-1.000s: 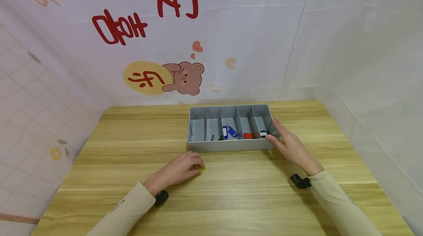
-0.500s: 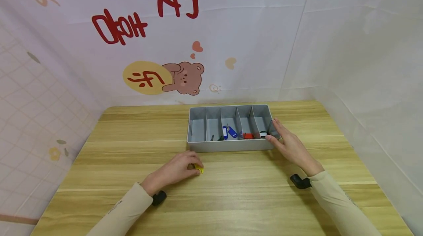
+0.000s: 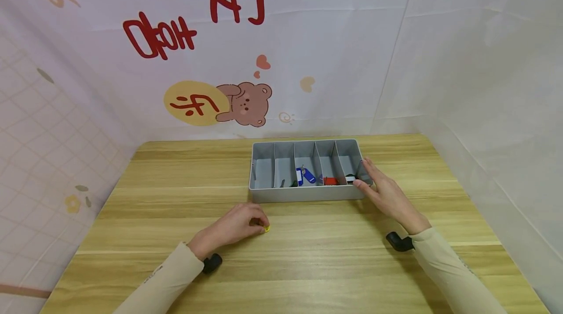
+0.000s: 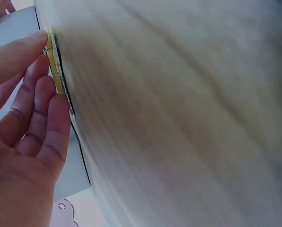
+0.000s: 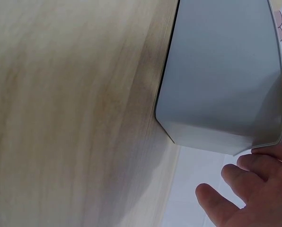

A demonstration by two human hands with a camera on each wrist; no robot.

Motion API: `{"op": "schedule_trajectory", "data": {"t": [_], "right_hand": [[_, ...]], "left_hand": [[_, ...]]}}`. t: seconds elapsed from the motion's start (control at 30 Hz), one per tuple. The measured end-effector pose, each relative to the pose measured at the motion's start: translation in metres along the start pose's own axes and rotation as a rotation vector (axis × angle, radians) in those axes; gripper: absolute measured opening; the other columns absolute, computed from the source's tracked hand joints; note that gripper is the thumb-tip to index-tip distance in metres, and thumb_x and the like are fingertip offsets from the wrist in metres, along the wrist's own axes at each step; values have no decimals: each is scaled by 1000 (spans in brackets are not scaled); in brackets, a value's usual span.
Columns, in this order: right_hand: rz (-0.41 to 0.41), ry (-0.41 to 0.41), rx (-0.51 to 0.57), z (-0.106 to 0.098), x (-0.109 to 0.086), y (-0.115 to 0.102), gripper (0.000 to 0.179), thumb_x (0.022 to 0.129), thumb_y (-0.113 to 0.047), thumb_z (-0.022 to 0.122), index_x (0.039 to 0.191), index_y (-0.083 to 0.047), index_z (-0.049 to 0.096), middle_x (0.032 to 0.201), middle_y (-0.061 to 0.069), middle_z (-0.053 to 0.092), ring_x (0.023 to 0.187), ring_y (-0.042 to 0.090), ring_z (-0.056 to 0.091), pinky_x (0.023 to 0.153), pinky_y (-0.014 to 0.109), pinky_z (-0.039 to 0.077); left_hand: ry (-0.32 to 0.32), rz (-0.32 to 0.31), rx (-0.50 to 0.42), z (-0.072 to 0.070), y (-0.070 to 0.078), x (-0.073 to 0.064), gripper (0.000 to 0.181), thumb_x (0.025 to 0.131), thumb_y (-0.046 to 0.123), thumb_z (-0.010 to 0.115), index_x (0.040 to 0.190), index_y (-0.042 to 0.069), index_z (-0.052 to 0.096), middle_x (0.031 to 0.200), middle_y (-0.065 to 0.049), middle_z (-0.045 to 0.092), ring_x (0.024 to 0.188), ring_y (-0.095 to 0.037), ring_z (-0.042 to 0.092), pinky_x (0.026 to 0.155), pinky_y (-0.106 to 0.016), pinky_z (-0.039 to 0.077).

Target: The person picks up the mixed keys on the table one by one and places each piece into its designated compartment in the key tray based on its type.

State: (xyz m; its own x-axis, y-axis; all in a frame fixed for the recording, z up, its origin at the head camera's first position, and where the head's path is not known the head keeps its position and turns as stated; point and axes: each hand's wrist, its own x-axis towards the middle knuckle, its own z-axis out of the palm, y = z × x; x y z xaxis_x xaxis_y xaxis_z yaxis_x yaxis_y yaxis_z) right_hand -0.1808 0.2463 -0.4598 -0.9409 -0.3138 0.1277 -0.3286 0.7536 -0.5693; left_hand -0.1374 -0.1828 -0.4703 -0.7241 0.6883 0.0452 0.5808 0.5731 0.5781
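My left hand [image 3: 237,223] is low over the table, pinching a yellow key tag [image 3: 267,229] between thumb and finger. In the left wrist view that tag [image 4: 54,64] stands on edge against the tabletop, with a thin metal ring at its upper end; the fingers hide part of it. A grey divided box [image 3: 308,194] lies just beyond this hand. At the box's right end is my right hand [image 3: 389,197], its thumb on the front rim and its fairly straight fingers along the end wall. The right wrist view shows the box's outer wall [image 5: 221,71] beside those fingers.
Inside the box, blue key tags [image 3: 309,176] lie in the middle compartment. To their right are a red tag [image 3: 331,180] and a black-and-white tag [image 3: 350,178]. A small dark piece [image 3: 282,183] shows further left. A printed wall sheet [image 3: 334,60] stands behind the wooden table [image 3: 308,265].
The yellow tag has turned in my left fingers, and less of it shows now. That hand has shifted slightly left. My right hand and the box have kept their places.
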Motion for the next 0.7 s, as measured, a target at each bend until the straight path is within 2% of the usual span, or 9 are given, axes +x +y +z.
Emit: {"op": "schedule_trajectory", "data": {"t": [0.3, 0.53, 0.7], "right_hand": [[0, -1, 12, 0, -1, -1, 81, 107, -42, 57, 163, 2, 19, 169, 22, 17, 150, 50, 26, 115, 66, 28], [4, -2, 23, 1, -1, 0, 82, 107, -42, 57, 163, 2, 19, 169, 24, 17, 151, 50, 24, 115, 67, 27], [1, 1, 21, 1, 0, 0, 81, 107, -42, 57, 164, 1, 18, 168, 25, 18, 151, 50, 25, 115, 67, 28]], "left_hand": [[21, 46, 23, 1, 2, -2, 5, 92, 12, 80, 90, 16, 78, 90, 12, 68, 85, -5, 62, 82, -29, 54], [56, 5, 0, 0, 4, -8, 4, 93, 14, 80, 93, 18, 78, 94, 14, 68, 87, -5, 60, 82, -30, 54], [91, -48, -39, -3, 9, -12, 2, 94, 15, 78, 95, 17, 79, 98, 13, 69, 91, -6, 62, 85, -31, 55]]}}
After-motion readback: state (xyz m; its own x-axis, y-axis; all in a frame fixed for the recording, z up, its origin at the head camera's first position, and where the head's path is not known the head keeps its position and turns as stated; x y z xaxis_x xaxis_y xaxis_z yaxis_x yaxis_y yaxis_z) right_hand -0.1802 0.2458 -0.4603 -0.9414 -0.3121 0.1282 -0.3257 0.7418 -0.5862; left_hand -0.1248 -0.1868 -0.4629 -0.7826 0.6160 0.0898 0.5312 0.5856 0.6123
